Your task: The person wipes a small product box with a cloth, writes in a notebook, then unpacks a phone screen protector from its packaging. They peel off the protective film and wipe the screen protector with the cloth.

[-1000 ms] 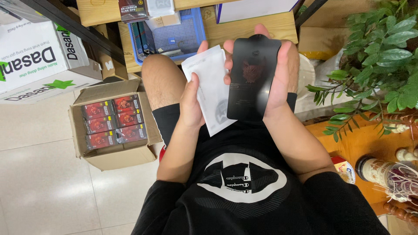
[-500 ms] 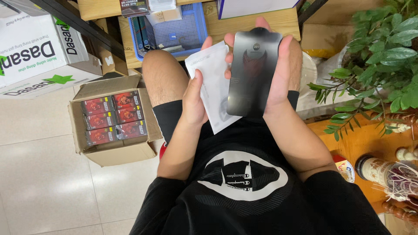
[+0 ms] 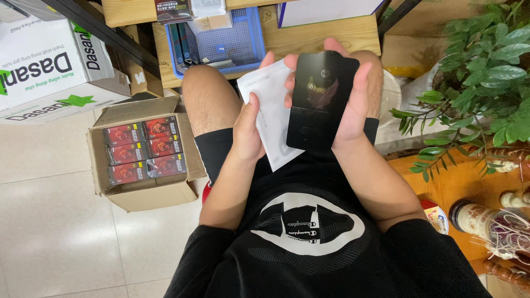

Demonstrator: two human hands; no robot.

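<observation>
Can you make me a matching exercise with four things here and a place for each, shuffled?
Things:
1. black card
2. white pouch
3. red packs
4. blue basket

Places:
A. in the open cardboard box on the floor
B. on the wooden shelf beyond the knees
C. in the right hand
D. in the left hand

Pairs: 1-C, 2-D, 3-A, 4-B
</observation>
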